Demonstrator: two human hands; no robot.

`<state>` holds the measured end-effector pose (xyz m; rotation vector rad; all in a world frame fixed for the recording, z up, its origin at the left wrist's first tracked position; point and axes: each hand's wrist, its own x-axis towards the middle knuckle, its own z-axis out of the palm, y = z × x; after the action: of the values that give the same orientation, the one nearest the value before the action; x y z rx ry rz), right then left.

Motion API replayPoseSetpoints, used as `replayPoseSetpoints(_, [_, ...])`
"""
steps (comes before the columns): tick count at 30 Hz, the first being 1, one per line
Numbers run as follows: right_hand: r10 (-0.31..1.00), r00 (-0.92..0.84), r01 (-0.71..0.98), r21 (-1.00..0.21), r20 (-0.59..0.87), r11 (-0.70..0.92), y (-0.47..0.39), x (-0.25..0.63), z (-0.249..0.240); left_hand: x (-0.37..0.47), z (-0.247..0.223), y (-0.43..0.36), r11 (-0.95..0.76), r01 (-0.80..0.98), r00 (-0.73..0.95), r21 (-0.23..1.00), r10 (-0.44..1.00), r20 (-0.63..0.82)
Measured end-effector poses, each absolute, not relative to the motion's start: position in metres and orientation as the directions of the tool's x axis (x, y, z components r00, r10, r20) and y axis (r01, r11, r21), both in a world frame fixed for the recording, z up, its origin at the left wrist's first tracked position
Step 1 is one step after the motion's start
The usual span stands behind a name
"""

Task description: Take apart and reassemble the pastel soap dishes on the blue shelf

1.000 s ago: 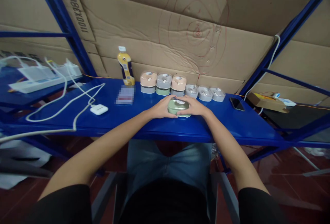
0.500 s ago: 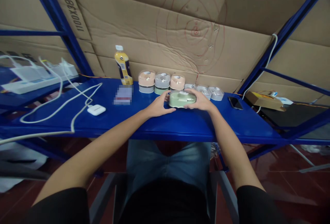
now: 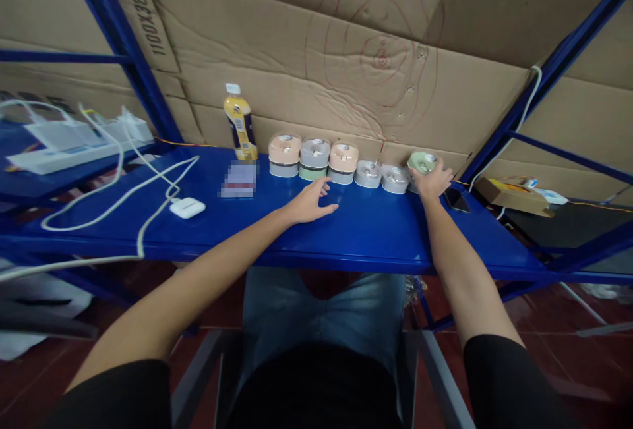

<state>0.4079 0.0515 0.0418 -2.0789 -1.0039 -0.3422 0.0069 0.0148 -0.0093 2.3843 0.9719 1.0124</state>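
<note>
My right hand (image 3: pixel 433 180) grips a green case (image 3: pixel 422 161) with a clear cover, at the right end of a row of similar cases. Under it, a grey case is mostly hidden by the hand. To its left stand two single grey cases (image 3: pixel 394 177) (image 3: pixel 368 173). Farther left are three stacks of two: a peach case (image 3: pixel 343 154) on grey, a grey case (image 3: pixel 315 151) on green, and a peach case (image 3: pixel 285 148) on grey. My left hand (image 3: pixel 312 202) hovers in front of the stacks, fingers apart, holding nothing.
A yellow drink bottle (image 3: pixel 240 124) stands at the back left of the blue table (image 3: pixel 356 244). Left of centre lie a blurred-out packet (image 3: pixel 239 180), a white earbud case (image 3: pixel 187 207) and a white cable (image 3: pixel 141 231). Right of the row lies a phone (image 3: pixel 457 200), near an open cardboard box (image 3: pixel 514 196).
The green case has gone from between both hands to the right end of the row, carried in my right hand. My left hand has let go of it and stays near the middle.
</note>
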Motion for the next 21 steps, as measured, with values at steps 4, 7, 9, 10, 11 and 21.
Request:
replayPoseSetpoints(4, [0.56,0.66,0.742,-0.552,0.502,-0.38,0.056,0.41,0.041,0.007,-0.007,0.013,-0.701,0.457,0.514,0.547,0.711,0.481])
replayPoseSetpoints(7, [0.539,0.598,0.8,-0.485,0.593,-0.353,0.048,0.396,0.047,0.007,-0.006,0.012,-0.702,0.461,0.512,0.542,0.71,0.484])
replayPoseSetpoints(9, [0.592,0.433,0.9,-0.366,0.679,-0.238,0.042,0.377,0.05,0.007,-0.006,0.012,-0.707,0.461,0.508,0.537,0.706,0.493])
replayPoseSetpoints(10, [0.65,0.307,0.947,-0.291,0.695,-0.136,0.039,0.366,0.05,0.007,-0.005,0.013,-0.71,0.461,0.507,0.532,0.703,0.499])
replayPoseSetpoints(11, [0.716,0.158,0.976,-0.215,0.68,-0.01,0.038,0.354,0.049,0.007,-0.004,0.013,-0.715,0.461,0.508,0.525,0.698,0.504])
replayPoseSetpoints(21, [0.898,-0.257,0.959,-0.022,0.357,0.283,0.031,0.28,0.028,0.022,0.049,-0.137,-0.87,0.339,0.478,0.359,0.487,0.731])
